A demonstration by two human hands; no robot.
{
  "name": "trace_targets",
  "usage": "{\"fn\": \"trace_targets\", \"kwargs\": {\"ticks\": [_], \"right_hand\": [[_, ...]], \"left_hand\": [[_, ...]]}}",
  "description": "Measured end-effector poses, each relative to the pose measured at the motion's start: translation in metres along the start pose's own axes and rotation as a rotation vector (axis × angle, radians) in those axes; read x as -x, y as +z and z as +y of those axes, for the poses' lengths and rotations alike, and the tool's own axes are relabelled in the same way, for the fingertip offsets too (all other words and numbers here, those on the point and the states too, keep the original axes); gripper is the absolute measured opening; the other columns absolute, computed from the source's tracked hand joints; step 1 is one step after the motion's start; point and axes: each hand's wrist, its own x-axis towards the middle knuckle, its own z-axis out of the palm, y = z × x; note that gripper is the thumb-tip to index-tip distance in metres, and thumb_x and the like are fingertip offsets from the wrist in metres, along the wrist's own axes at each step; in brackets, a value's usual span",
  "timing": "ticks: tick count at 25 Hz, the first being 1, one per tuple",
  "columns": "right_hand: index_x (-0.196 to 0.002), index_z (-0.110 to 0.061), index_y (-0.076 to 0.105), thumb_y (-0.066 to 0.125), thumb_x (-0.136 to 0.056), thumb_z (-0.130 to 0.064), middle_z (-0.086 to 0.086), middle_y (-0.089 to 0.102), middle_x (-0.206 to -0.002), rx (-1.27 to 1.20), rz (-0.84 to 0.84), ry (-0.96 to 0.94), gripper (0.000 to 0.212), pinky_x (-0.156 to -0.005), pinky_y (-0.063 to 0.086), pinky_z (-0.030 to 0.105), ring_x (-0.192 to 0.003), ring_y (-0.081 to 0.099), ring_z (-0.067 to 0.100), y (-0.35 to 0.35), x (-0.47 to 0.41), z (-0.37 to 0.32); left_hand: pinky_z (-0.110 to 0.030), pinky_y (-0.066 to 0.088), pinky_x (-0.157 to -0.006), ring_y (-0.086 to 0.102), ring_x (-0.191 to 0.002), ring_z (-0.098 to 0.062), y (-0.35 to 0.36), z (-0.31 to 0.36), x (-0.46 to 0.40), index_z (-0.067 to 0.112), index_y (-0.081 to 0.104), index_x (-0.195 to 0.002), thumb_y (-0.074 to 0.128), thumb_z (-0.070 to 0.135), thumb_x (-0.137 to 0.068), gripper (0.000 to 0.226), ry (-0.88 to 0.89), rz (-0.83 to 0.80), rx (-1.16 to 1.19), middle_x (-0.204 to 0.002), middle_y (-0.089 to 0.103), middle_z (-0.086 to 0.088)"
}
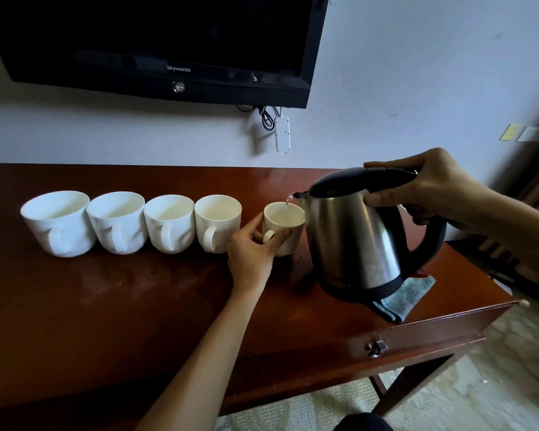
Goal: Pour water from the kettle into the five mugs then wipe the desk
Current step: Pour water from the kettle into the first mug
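Note:
Several white mugs stand in a row on the dark wooden desk. My left hand grips the rightmost mug by its side and handle. My right hand holds the steel kettle by its black handle, tilted left above the desk. A thin stream of water runs from the spout into that mug. The other mugs, such as the one beside it and the leftmost, stand untouched to the left. A folded blue-grey cloth lies on the desk, partly hidden behind the kettle.
A black television hangs on the wall above the desk, with cables and a white power strip dangling under it. The desk's right front has a drawer with a metal pull. Pale patterned floor lies beyond the desk's right edge.

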Motion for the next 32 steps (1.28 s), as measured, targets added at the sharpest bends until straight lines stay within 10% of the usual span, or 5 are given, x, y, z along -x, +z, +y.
{"fn": "trace_targets", "kwargs": {"ticks": [17, 32], "right_hand": [[-0.11, -0.024, 0.079, 0.091, -0.061, -0.018, 0.006, 0.036, -0.051, 0.005, -0.007, 0.002, 0.051, -0.042, 0.028, 0.026, -0.04, 0.027, 0.017, -0.0007, -0.0035, 0.0005], [-0.11, -0.024, 0.078, 0.09, -0.064, -0.015, 0.001, 0.034, -0.046, 0.011, -0.011, -0.007, 0.048, -0.042, 0.026, 0.025, -0.04, 0.026, 0.017, -0.0002, -0.0047, -0.0002]], "left_hand": [[-0.049, 0.049, -0.064, 0.042, -0.053, -0.005, -0.0002, 0.0006, 0.0004, 0.017, 0.065, -0.135, 0.073, 0.072, -0.062, 0.092, -0.034, 0.01, 0.03, -0.05, 0.045, 0.011], [-0.033, 0.046, -0.063, 0.044, -0.054, -0.005, -0.0001, -0.0007, -0.0001, 0.016, 0.064, -0.136, 0.076, 0.06, -0.067, 0.083, -0.019, 0.004, 0.018, -0.055, 0.044, 0.008]]}}
